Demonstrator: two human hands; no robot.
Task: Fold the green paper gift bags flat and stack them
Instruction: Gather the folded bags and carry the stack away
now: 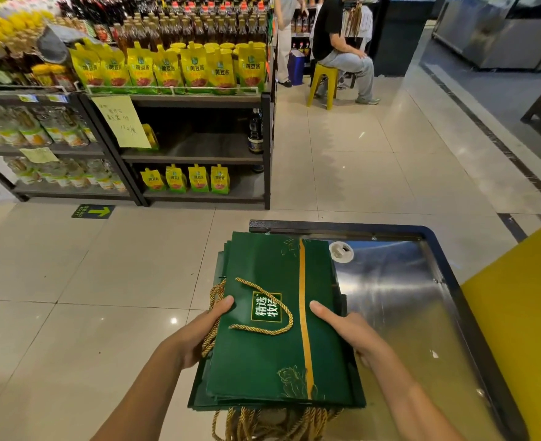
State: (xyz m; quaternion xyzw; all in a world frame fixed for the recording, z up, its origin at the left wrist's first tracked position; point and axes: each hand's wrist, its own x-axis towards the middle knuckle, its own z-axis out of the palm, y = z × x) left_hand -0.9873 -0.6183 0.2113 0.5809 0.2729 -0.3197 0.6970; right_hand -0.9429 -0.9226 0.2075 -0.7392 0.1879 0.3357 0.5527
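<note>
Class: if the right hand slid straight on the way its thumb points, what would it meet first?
The right hand, thumb first, would likely reach the gold rope handle on the top green bag.

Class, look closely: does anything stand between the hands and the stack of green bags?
Nothing visible. The left hand and right hand grip the stack of green bags at its sides, thumbs on top. A gold rope handle lies across the top bag, between the thumbs.
</note>
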